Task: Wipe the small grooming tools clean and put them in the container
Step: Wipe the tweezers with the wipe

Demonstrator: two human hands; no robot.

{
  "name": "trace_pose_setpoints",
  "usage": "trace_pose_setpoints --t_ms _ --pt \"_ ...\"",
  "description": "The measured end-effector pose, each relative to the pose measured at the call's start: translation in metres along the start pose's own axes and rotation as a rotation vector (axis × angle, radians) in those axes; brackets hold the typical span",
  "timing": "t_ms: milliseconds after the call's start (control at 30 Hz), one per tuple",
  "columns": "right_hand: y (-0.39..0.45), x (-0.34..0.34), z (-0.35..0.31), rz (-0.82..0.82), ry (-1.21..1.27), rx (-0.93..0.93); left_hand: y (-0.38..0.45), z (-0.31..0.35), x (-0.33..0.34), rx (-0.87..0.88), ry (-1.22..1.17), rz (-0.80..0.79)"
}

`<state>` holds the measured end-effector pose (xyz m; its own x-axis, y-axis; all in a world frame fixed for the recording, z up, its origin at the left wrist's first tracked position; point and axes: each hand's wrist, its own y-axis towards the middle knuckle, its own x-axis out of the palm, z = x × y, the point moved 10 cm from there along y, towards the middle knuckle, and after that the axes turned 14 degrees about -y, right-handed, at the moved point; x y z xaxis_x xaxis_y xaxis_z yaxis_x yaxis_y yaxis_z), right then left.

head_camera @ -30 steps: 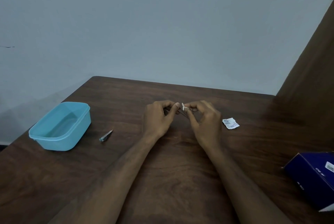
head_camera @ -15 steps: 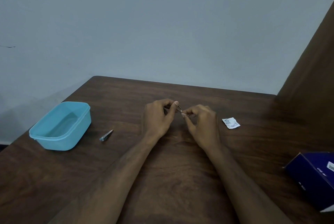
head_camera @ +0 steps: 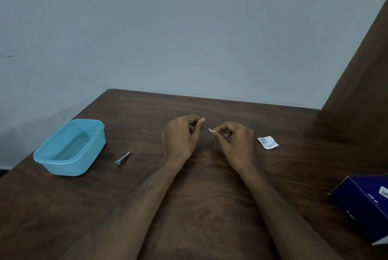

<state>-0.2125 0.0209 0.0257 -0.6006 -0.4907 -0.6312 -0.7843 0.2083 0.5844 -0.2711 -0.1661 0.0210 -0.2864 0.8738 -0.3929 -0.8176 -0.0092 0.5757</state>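
Above the middle of the brown table, my left hand (head_camera: 181, 139) pinches a thin metal grooming tool (head_camera: 206, 126), mostly hidden by my fingers. My right hand (head_camera: 234, 142) pinches a small white wipe (head_camera: 213, 131) against the tool's free end. A nail clipper (head_camera: 123, 158) lies on the table to the left of my hands. The light blue plastic container (head_camera: 69, 163) stands open at the left, with no tool visible inside.
A torn white wipe sachet (head_camera: 268, 142) lies right of my hands. A dark blue box (head_camera: 365, 203) sits at the right front edge. A brown panel (head_camera: 357, 83) rises at the right, and the table (head_camera: 210, 196) ends at the wall behind.
My right hand has slid the wipe to the right along the tool, away from my left hand, so a short length of metal shows between them. The clipper and container have not moved.
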Motion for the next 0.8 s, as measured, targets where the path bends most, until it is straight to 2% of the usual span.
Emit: trace_pose_setpoints --t_ms 100,200,267,367,433,533,600,700,800 --pt "-0.001 -0.011 -0.013 0.095 0.002 -0.067 0.001 -0.002 -0.001 -0.008 0.001 -0.001" --pt "-0.003 -0.021 0.001 0.201 -0.027 0.035 -0.001 0.004 0.004 0.019 -0.064 -0.048" --pt "-0.001 -0.016 0.007 0.148 -0.044 0.065 -0.002 0.010 0.008 0.060 -0.109 -0.088" --pt "-0.002 0.003 -0.002 -0.023 0.039 -0.001 -0.002 0.010 0.012 0.090 -0.168 -0.128" --pt "-0.002 0.004 -0.009 -0.018 0.047 -0.060 0.002 -0.001 0.011 0.012 -0.256 -0.116" --pt "-0.002 0.002 -0.010 0.010 0.029 -0.076 0.009 -0.033 0.004 -0.198 -0.445 0.030" --pt "-0.002 0.003 -0.014 -0.003 0.025 -0.106 0.010 -0.043 0.002 -0.262 -0.487 0.076" --pt "-0.003 0.003 -0.022 0.000 0.028 -0.151 0.007 -0.031 0.006 -0.212 -0.465 0.015" --pt "-0.003 -0.002 -0.019 0.047 0.051 -0.114 0.005 -0.017 0.007 -0.164 -0.486 -0.028"
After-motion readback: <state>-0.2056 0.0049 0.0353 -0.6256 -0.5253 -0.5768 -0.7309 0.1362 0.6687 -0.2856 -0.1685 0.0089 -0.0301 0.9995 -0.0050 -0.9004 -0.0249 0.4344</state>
